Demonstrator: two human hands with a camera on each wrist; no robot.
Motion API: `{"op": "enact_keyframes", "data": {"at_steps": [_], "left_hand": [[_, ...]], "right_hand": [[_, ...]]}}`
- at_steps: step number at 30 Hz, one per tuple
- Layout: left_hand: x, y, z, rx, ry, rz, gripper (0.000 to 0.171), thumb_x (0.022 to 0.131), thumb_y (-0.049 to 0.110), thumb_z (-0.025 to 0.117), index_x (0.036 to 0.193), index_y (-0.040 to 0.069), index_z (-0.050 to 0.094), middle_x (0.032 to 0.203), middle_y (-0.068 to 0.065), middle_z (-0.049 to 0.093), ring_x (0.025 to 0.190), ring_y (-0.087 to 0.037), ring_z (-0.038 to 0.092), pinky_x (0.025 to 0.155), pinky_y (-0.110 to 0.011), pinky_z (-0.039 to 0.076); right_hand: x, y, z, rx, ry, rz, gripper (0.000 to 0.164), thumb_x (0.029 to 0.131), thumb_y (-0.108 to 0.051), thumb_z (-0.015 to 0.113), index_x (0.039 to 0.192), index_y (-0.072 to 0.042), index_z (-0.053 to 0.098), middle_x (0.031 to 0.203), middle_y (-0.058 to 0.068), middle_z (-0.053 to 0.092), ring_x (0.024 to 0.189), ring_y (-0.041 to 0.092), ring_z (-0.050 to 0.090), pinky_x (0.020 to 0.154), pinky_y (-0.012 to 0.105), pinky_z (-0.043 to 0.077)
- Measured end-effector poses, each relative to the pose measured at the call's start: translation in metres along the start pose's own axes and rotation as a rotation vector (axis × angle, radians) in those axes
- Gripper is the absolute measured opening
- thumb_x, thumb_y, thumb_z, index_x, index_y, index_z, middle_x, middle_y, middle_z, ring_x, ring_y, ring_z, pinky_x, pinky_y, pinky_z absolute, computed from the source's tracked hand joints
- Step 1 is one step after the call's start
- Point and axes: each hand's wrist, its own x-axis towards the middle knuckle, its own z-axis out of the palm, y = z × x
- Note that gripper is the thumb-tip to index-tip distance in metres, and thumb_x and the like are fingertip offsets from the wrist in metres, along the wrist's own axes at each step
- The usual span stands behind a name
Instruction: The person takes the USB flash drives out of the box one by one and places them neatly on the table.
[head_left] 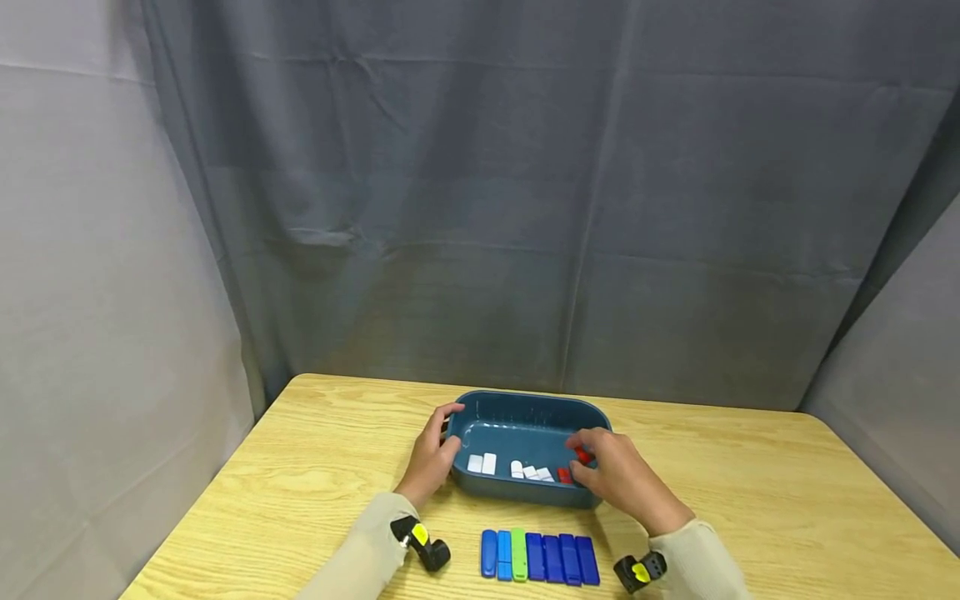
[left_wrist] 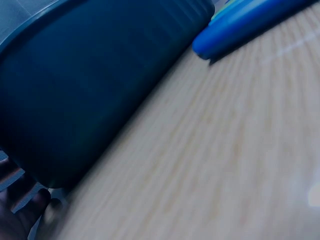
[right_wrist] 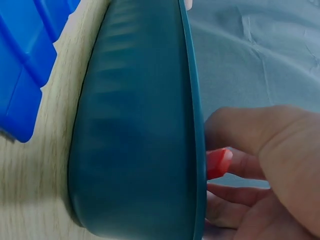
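Inside a dark teal plastic tub [head_left: 517,437], my right hand [head_left: 618,475] reaches over the right end and pinches a small red piece [right_wrist: 219,162] between thumb and fingers. The near wall hides the tips of those fingers in the right wrist view. Another red piece [head_left: 564,475] lies just left of that hand. At the tub's left end, my left hand [head_left: 429,457] holds the rim, its thumb and forefinger touching the edge. Several white pieces [head_left: 489,463] lie along the near side of the tub floor.
In front of the tub, on the wooden table [head_left: 750,492], several long plastic pieces stand in a row: light blue ones [head_left: 489,553], a green one [head_left: 519,555] and dark blue ones [head_left: 553,558]. A grey curtain [head_left: 525,208] hangs behind the table.
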Motion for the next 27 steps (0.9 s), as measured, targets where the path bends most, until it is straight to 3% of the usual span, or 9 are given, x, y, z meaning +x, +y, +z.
{"op": "enact_keyframes", "data": {"at_steps": [5, 9, 13, 17, 22, 27], "left_hand": [[0.000, 0.001, 0.001, 0.001, -0.004, -0.004, 0.052, 0.087, -0.002, 0.045, 0.138, 0.002, 0.043, 0.145, -0.021, 0.041, 0.127, -0.043, 0.043, 0.103, -0.056, 0.035], [-0.001, 0.001, 0.002, 0.002, -0.003, -0.004, 0.052, 0.086, -0.001, 0.045, 0.138, 0.002, 0.044, 0.145, -0.020, 0.041, 0.127, -0.043, 0.043, 0.103, -0.056, 0.035], [0.000, -0.001, 0.002, 0.000, -0.006, -0.004, 0.052, 0.087, 0.000, 0.045, 0.139, 0.003, 0.043, 0.146, -0.021, 0.040, 0.127, -0.044, 0.043, 0.103, -0.057, 0.035], [0.001, -0.002, -0.001, -0.002, -0.005, -0.001, 0.052, 0.087, -0.001, 0.045, 0.139, 0.003, 0.043, 0.146, -0.021, 0.040, 0.127, -0.044, 0.043, 0.102, -0.057, 0.036], [0.001, -0.003, -0.005, 0.000, 0.000, -0.003, 0.052, 0.088, -0.001, 0.045, 0.139, 0.002, 0.043, 0.146, -0.021, 0.039, 0.127, -0.044, 0.043, 0.102, -0.056, 0.036], [0.001, -0.004, -0.007, 0.015, 0.002, -0.006, 0.051, 0.088, -0.001, 0.045, 0.139, 0.002, 0.042, 0.147, -0.020, 0.039, 0.127, -0.043, 0.043, 0.103, -0.056, 0.036]], "right_hand": [[-0.004, -0.002, -0.003, 0.022, 0.008, 0.008, 0.027, 0.083, -0.011, 0.070, 0.107, -0.001, 0.071, 0.113, 0.017, 0.065, 0.090, 0.023, 0.064, 0.078, 0.039, 0.054], [-0.009, -0.006, -0.012, 0.040, -0.008, -0.013, 0.030, 0.085, -0.012, 0.067, 0.112, 0.000, 0.070, 0.128, 0.025, 0.058, 0.106, 0.032, 0.064, 0.078, 0.039, 0.055], [-0.016, -0.012, -0.022, 0.049, -0.046, -0.035, 0.026, 0.086, -0.012, 0.066, 0.110, -0.002, 0.072, 0.130, 0.021, 0.057, 0.119, 0.036, 0.056, 0.072, 0.035, 0.054], [-0.022, -0.020, -0.030, 0.050, -0.076, -0.058, 0.025, 0.086, -0.015, 0.070, 0.109, -0.007, 0.073, 0.133, 0.016, 0.056, 0.128, 0.037, 0.047, 0.079, 0.039, 0.054], [-0.030, -0.031, -0.035, 0.012, -0.068, -0.121, 0.028, 0.082, -0.017, 0.075, 0.109, -0.012, 0.072, 0.128, 0.015, 0.060, 0.100, 0.024, 0.065, 0.083, 0.043, 0.053], [-0.043, -0.035, -0.039, -0.014, -0.027, -0.254, 0.025, 0.078, -0.014, 0.078, 0.102, -0.014, 0.071, 0.114, 0.008, 0.064, 0.082, 0.008, 0.061, 0.075, 0.033, 0.055]]}}
